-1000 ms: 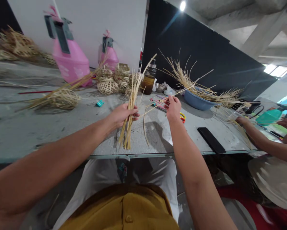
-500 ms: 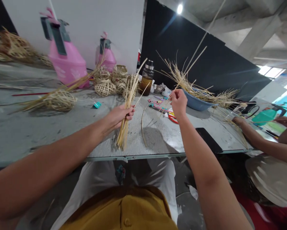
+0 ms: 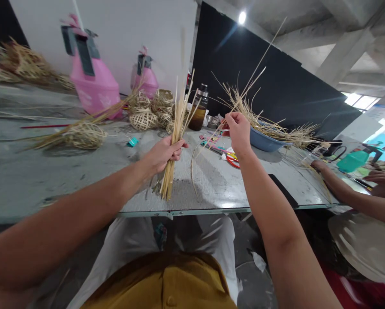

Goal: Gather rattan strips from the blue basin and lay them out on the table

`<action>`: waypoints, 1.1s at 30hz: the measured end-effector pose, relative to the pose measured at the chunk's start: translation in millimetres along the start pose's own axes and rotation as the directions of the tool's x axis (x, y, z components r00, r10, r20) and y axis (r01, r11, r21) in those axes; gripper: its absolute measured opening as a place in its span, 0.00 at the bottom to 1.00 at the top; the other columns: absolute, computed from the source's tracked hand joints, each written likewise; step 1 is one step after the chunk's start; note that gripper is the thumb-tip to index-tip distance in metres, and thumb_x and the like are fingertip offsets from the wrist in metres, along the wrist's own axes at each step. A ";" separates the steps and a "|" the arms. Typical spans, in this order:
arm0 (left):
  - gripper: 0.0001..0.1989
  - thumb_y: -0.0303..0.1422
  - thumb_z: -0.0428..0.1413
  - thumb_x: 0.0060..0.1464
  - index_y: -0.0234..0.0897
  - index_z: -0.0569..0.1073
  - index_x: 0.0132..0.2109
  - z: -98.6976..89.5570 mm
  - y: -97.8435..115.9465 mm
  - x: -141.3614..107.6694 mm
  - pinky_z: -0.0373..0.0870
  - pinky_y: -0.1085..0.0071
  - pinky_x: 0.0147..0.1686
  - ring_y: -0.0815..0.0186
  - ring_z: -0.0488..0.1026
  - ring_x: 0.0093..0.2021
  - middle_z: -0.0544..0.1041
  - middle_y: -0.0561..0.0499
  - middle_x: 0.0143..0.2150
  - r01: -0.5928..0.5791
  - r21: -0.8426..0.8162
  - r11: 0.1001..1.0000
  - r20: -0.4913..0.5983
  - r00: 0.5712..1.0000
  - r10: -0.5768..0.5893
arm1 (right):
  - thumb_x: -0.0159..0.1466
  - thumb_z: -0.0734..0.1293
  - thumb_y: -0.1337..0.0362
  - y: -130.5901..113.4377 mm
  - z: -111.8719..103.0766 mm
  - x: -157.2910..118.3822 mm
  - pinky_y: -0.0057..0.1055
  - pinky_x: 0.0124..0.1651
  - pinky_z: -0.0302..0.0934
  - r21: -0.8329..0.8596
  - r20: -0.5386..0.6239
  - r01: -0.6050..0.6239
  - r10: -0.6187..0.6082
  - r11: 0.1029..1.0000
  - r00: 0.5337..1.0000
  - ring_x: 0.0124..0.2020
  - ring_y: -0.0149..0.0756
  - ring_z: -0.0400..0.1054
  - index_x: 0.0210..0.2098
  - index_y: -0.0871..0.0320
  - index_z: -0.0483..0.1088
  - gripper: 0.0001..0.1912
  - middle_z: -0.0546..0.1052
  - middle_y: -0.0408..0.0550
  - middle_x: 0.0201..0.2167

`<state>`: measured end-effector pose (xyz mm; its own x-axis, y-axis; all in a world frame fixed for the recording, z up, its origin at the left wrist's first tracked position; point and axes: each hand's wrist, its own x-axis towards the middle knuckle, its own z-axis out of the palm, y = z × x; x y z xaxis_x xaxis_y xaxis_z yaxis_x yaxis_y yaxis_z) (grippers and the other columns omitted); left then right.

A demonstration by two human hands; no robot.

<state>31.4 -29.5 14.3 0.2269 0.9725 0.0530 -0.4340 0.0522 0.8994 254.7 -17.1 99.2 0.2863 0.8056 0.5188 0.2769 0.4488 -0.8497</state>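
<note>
A bundle of pale bamboo strips (image 3: 168,180) stands nearly upright in my left hand (image 3: 167,153), whose fingers are wrapped round its middle. The lower ends fan slightly over the grey table (image 3: 147,189). To the right, my right hand (image 3: 237,131) pinches a thin strip (image 3: 213,136) that slants down to the left. A single curved strip (image 3: 193,176) lies on the table between my hands. Just beyond my right hand is a blue basin (image 3: 266,141) heaped with loose strips (image 3: 257,112).
Woven balls (image 3: 143,119), two pink spray bottles (image 3: 96,81) and a dark drink bottle (image 3: 198,112) stand behind. Red-handled scissors (image 3: 233,161) and a teal clip (image 3: 132,142) lie on the table. A black phone (image 3: 282,191) is near the edge. Another person's hands (image 3: 317,165) are at right.
My right hand has moved slightly left and down with the thin strip. The bundle in my left hand stands a little more upright.
</note>
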 end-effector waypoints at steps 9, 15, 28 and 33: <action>0.12 0.26 0.70 0.54 0.36 0.73 0.37 -1.2 1.4 2.0 0.48 0.79 0.16 0.78 0.54 0.18 0.83 0.42 0.37 -0.037 0.123 0.992 0.132 0.991 0.020 | 0.72 0.67 0.68 2.4 47.9 -3.4 0.20 0.27 0.66 0.025 0.113 -0.114 0.111 0.993 0.987 0.27 0.25 0.73 0.36 0.55 0.68 0.06 0.79 0.41 0.31; 0.12 0.23 0.69 0.53 0.35 0.72 0.37 -3.6 0.4 2.3 0.46 0.80 0.16 0.80 0.52 0.17 0.84 0.39 0.41 0.012 0.082 0.997 0.097 0.995 -0.020 | 0.73 0.68 0.66 11.9 64.4 -9.3 0.22 0.29 0.69 0.026 0.148 -0.150 0.145 0.988 0.978 0.26 0.25 0.72 0.37 0.56 0.69 0.06 0.80 0.41 0.32; 0.13 0.17 0.68 0.53 0.34 0.72 0.34 3.0 3.0 -0.9 0.44 0.83 0.15 0.82 0.51 0.16 0.83 0.38 0.35 0.095 0.009 0.995 0.000 0.995 -0.095 | 0.71 0.70 0.67 20.0 77.0 -25.5 0.18 0.32 0.70 -0.022 0.273 -0.185 0.184 0.982 0.944 0.28 0.24 0.71 0.36 0.56 0.69 0.07 0.75 0.37 0.28; 0.11 0.17 0.63 0.59 0.34 0.71 0.33 0.7 0.6 0.3 0.46 0.83 0.15 0.81 0.50 0.15 0.79 0.44 0.29 0.069 0.081 0.994 0.017 0.997 -0.070 | 0.71 0.69 0.71 20.0 75.5 -31.9 0.21 0.31 0.69 -0.052 0.358 -0.272 0.272 0.961 0.893 0.24 0.24 0.69 0.31 0.57 0.69 0.11 0.74 0.36 0.24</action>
<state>31.8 -29.4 15.1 0.2720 0.9623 -0.0030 -0.3457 0.1006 0.9329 181.9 -4.6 58.5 0.0023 0.9801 0.1985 0.2356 0.1924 -0.9526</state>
